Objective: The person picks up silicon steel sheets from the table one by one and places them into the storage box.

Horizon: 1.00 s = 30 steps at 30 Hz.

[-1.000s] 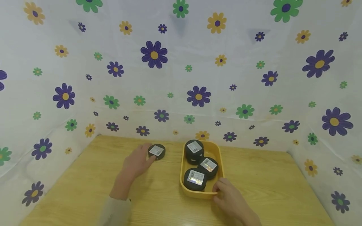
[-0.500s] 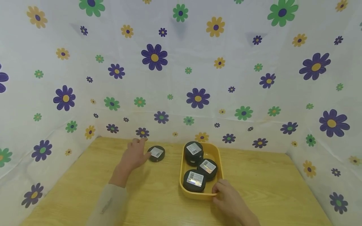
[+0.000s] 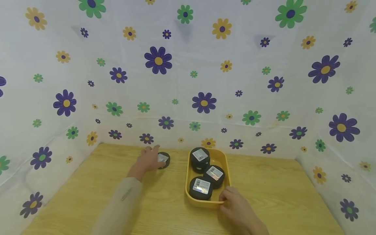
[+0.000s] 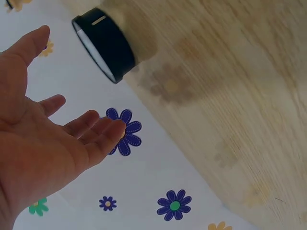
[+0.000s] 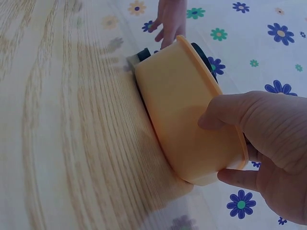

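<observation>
My left hand point(image 3: 148, 160) hovers at a round black container point(image 3: 166, 160) with a white label, on the table left of the bin. In the left wrist view the fingers are spread and a gap separates them from the black container point(image 4: 108, 45). My right hand point(image 3: 238, 206) grips the near right corner of a yellow plastic bin point(image 3: 202, 203), thumb on the outer wall and fingers over the rim. Inside the bin lie more round black containers with labels: one near the front point(image 3: 201, 188), one in the middle point(image 3: 215, 177), and what looks like a stack at the back point(image 3: 200, 160).
The wooden table point(image 3: 276, 189) runs back to a white flower-printed cloth point(image 3: 176, 81), which also rises on the left and right sides. The yellow bin's wall point(image 5: 168, 100) stands on the table between the right hand and the lone container.
The left hand first drew back slightly from the lone container, then moved right so that it partly covers it in the head view. The right hand stays on the bin.
</observation>
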### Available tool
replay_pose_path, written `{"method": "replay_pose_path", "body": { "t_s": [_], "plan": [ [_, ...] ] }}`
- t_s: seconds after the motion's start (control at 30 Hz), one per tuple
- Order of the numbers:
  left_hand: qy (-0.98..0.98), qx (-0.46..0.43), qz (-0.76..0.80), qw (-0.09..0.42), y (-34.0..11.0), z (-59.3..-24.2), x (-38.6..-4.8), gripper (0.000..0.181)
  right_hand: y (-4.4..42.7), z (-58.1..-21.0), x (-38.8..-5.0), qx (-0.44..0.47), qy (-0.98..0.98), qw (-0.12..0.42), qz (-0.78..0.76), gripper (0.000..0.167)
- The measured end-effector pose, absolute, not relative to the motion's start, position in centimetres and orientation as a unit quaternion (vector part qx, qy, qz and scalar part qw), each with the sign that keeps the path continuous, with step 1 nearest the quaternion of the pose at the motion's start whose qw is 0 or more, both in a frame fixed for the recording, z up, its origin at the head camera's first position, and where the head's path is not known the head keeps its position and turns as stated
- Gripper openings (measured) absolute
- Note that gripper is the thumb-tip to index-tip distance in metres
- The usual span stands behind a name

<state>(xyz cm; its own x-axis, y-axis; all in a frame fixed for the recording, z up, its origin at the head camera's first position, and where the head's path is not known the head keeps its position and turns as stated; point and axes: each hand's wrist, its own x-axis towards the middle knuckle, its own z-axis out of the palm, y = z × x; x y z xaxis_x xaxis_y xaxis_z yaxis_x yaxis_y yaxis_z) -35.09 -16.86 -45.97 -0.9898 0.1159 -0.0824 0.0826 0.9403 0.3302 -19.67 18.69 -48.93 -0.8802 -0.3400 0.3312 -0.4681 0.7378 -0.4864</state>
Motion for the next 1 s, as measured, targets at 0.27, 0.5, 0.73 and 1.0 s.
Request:
{"method": "replay_pose_path", "body": {
  "t_s": [0.27, 0.5, 0.73, 1.0],
  "plan": [
    [0.987, 0.04, 0.143, 0.051, -15.7, -47.3, -35.5, 0.093, 18.6, -49.0, -19.8, 0.23, -0.922, 0.111, 0.29, 0.025],
    [0.99, 0.069, 0.116, 0.045, -15.4, -48.0, -35.7, 0.086, 18.6, -48.9, -19.8, 0.23, -0.923, 0.11, 0.29, 0.025],
    [0.986, 0.072, 0.142, 0.05, -15.1, -48.6, -36.1, 0.075, 18.8, -49.0, -19.9, 0.209, -0.931, 0.097, 0.283, 0.023],
    [0.985, 0.065, 0.153, 0.04, -14.7, -48.7, -36.3, 0.07, 19.0, -49.2, -20.0, 0.217, -0.928, 0.102, 0.286, 0.023]
  ]
}}
